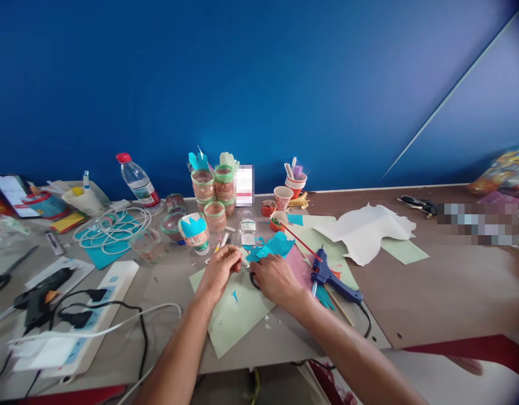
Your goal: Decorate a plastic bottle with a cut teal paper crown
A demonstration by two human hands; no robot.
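My left hand (pixel 220 269) is pinched over a pale green paper sheet (pixel 234 315), its fingers closed on something small I cannot make out. My right hand (pixel 275 278) lies beside it, fingers curled round dark scissors (pixel 253 279) whose handle loop shows at the palm. Turquoise paper pieces (pixel 272 246) lie just beyond both hands. A tiny turquoise scrap (pixel 235 295) sits on the green sheet under my left wrist. A blue glue gun (pixel 332 278) rests to the right of my right hand.
Decorated cups (pixel 213 191) and a water bottle (pixel 138 183) stand at the back. A coiled white cable (pixel 111 228), a power strip (pixel 84 320) with plugs and a black glue gun (pixel 42 292) lie left. White paper (pixel 364 230) lies right.
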